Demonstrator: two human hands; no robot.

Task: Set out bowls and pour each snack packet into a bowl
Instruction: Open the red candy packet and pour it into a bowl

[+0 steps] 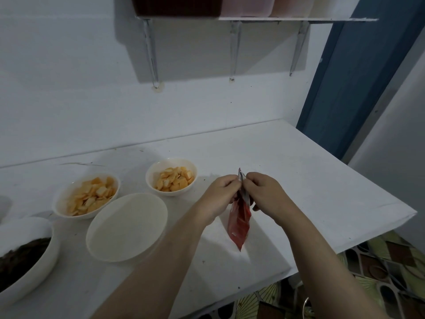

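Observation:
A red snack packet [239, 223] hangs upright above the white counter, pinched at its top edge by both hands. My left hand [218, 196] grips the top from the left, my right hand [266, 195] from the right, fingertips almost touching. An empty white bowl [127, 226] sits just left of my left forearm. Two white bowls hold orange crackers: one at the left [86, 196], one further back [171, 177]. A bigger white bowl [23, 256] with a dark snack is at the lower left, partly cut off.
The white counter [322, 192] ends at its right edge near a blue door frame [358, 77]. A wall shelf [253, 18] on metal brackets hangs above with containers on it. Patterned floor [379, 272] shows below the counter's front corner.

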